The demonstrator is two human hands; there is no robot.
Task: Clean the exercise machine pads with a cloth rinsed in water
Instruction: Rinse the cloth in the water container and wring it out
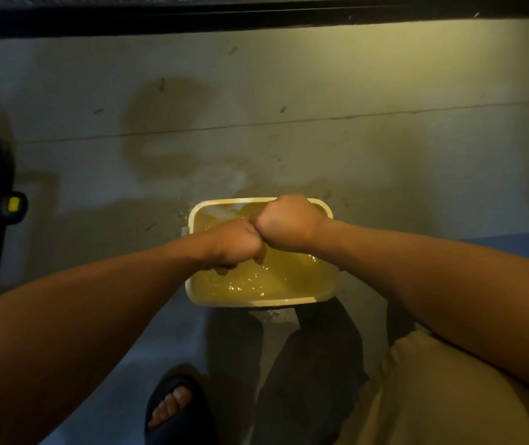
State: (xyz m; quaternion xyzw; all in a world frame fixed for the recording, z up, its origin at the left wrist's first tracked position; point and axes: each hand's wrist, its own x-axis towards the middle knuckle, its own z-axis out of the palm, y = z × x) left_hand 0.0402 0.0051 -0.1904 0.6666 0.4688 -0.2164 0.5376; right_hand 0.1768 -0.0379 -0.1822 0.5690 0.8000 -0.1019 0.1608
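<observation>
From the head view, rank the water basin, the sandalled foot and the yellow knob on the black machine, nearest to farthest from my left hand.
1. The basin, right beneath the left hand.
2. The sandalled foot, near the bottom edge.
3. The yellow knob, far left.
</observation>
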